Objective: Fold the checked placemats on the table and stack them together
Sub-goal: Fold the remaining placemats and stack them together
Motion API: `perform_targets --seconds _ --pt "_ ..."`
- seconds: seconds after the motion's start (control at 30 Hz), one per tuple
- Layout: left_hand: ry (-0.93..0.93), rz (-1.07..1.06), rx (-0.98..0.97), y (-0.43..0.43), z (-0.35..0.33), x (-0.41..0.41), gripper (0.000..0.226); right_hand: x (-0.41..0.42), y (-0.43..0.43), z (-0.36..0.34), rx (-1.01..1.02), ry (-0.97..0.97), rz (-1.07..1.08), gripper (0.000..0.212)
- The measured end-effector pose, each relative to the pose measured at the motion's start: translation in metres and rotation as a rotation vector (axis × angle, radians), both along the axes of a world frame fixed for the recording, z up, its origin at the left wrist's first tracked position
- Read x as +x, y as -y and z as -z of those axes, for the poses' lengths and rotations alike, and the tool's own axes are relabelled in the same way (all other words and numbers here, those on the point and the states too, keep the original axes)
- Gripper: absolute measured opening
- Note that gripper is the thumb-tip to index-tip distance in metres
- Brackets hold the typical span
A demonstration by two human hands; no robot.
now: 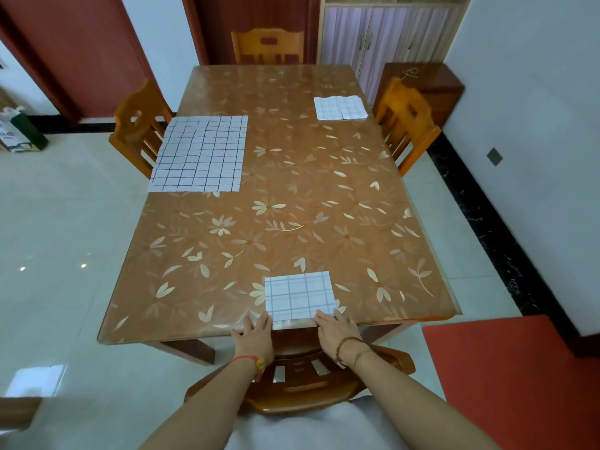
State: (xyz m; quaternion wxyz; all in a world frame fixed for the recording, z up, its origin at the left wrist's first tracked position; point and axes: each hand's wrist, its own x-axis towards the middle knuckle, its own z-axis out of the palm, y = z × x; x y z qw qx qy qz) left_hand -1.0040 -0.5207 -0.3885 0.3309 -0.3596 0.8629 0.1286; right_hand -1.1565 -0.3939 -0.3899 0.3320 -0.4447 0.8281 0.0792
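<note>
A folded white, blue-checked cloth placemat (299, 295) is recorded at the near edge of the brown floral-topped table (324, 190). Its near corners are touched by the left hand (255, 334) and right hand (336, 332), fingers flat, nothing gripped. A second folded placemat (340, 107) is noted far right, an unfolded placemat (199, 154) far left.

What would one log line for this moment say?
near mat folded | left hand, right hand flat at its near corners | far-left mat unfolded | far-right mat folded | unstacked
</note>
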Motion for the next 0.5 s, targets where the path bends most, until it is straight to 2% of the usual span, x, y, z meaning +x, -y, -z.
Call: perform_targets --seconds 0.17,0.33,0.4,0.5 --pt "-0.023 -0.017 0.008 0.0 0.001 0.0 0.089 -0.017 -0.009 -0.001 -0.013 -0.018 0.124 0.042" --pt "-0.043 -0.009 0.008 -0.001 0.001 -0.001 0.079 -0.022 -0.008 -0.001 -0.001 0.014 0.175 0.044" --pt "-0.089 -0.038 0.023 0.001 0.0 -0.002 0.068 -0.024 -0.004 -0.003 -0.004 0.044 0.197 0.042" --pt "-0.222 -0.137 0.059 0.009 0.0 -0.009 0.042 -0.028 0.001 -0.008 -0.055 0.046 0.273 0.027"
